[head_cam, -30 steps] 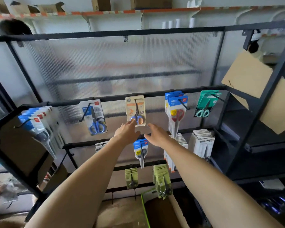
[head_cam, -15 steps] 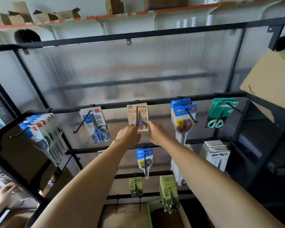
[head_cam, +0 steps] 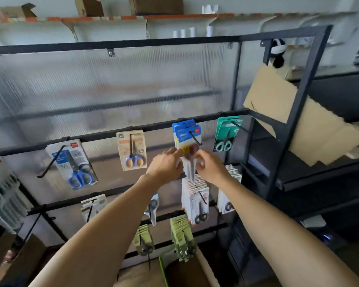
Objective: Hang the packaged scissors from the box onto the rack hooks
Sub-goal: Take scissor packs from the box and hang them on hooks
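A black rack (head_cam: 116, 134) carries packaged scissors on hooks. A stack of blue-carded red-handled scissors packs (head_cam: 186, 135) hangs on one upper hook. My left hand (head_cam: 167, 165) pinches the lower left edge of that stack. My right hand (head_cam: 210, 166) pinches its lower right side. Left of them hangs the orange-carded scissors pack (head_cam: 132, 150), untouched. The cardboard box (head_cam: 187, 274) sits low below the rack, partly hidden by my arms.
Other packs hang around: blue-handled scissors (head_cam: 72, 162), a green-carded pack (head_cam: 226, 133), white packs (head_cam: 194, 195) and green packs (head_cam: 181, 237) lower down. A dark shelf unit (head_cam: 303, 141) with cardboard sheets (head_cam: 298, 121) stands right. Another person's hand was seen low left earlier.
Both hands left the orange-carded pack, which stays on its hook, and moved right to the blue-carded stack. The view shifted left and down.
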The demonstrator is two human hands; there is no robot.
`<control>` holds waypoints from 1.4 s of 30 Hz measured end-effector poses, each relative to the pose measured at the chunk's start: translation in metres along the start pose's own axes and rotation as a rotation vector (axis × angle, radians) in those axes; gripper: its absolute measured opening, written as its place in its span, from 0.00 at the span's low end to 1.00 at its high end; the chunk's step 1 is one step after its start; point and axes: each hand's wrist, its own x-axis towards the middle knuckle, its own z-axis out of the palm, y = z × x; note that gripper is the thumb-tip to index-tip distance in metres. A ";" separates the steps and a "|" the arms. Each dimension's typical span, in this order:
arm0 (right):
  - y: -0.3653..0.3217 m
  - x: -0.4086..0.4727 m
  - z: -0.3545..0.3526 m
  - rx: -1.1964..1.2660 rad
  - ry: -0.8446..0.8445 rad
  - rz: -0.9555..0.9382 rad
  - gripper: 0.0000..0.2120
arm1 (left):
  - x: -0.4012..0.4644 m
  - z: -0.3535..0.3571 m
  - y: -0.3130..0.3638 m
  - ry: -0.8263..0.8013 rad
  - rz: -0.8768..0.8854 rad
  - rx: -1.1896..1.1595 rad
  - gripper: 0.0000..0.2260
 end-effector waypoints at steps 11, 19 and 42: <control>0.007 0.022 -0.006 -0.009 -0.064 0.033 0.20 | 0.020 0.006 0.012 -0.090 -0.141 0.138 0.22; 0.066 0.030 -0.039 -0.138 0.193 0.191 0.16 | 0.054 0.042 0.061 -0.071 0.125 0.162 0.14; 0.140 -0.039 0.058 0.086 -0.562 0.329 0.22 | -0.022 0.142 0.023 -0.743 -0.281 -0.074 0.25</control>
